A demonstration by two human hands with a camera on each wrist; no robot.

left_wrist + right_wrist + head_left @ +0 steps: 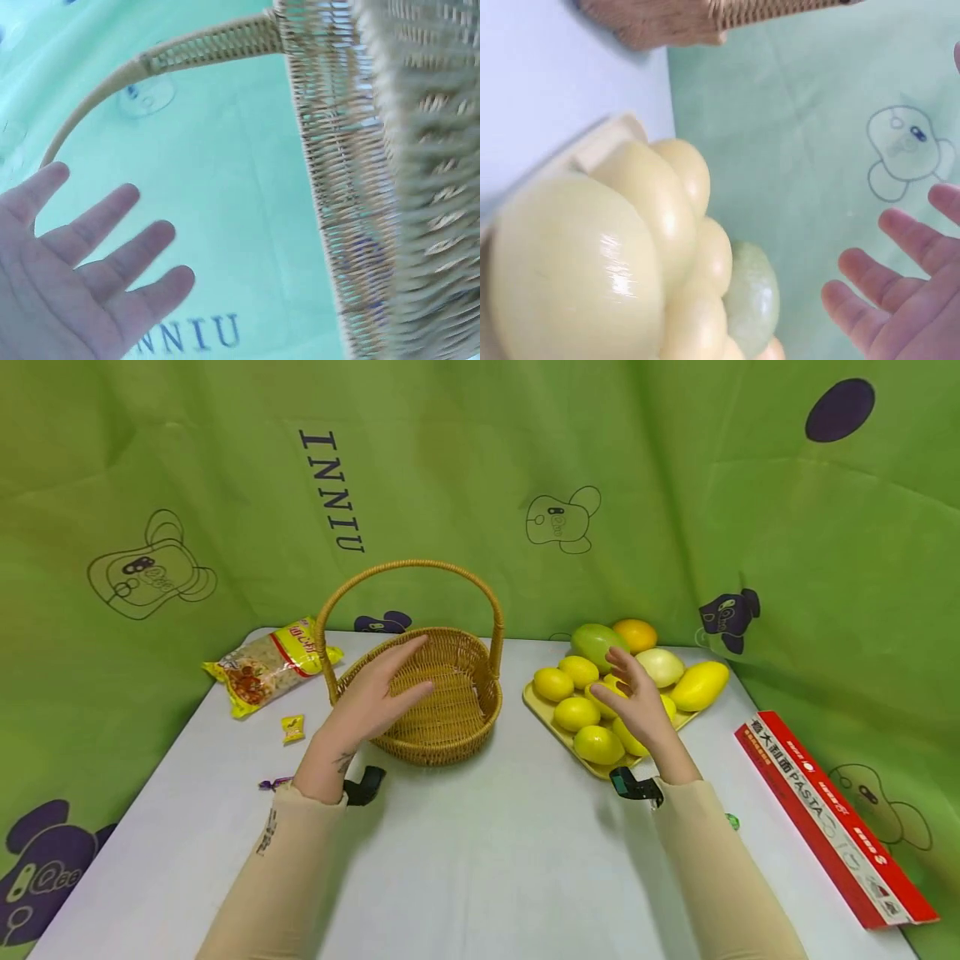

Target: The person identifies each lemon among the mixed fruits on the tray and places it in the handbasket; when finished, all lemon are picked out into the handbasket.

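My left hand (372,697) hovers at the near left side of a wicker basket (442,750) with a tall arched handle, fingers spread and holding nothing. In the left wrist view its fingers (154,240) are apart, with the basket's woven wall (427,180) to their right. Above a beige tray (546,710) of yellow lemons (577,714) is my right hand (636,702), thumb and fingers apart with nothing between them. In the right wrist view the lemons (577,262) lie left of its fingers (889,289). Behind the lemons sit a green mango (592,643) and an orange fruit (635,635).
A yellow snack bag (270,667) lies at the back left, and a small yellow packet (293,728) is nearer. A red pasta box (832,818) lies along the right edge. A pale round fruit (660,667) and yellow mango (701,686) sit by the tray. Green cloth (450,468) hangs behind.
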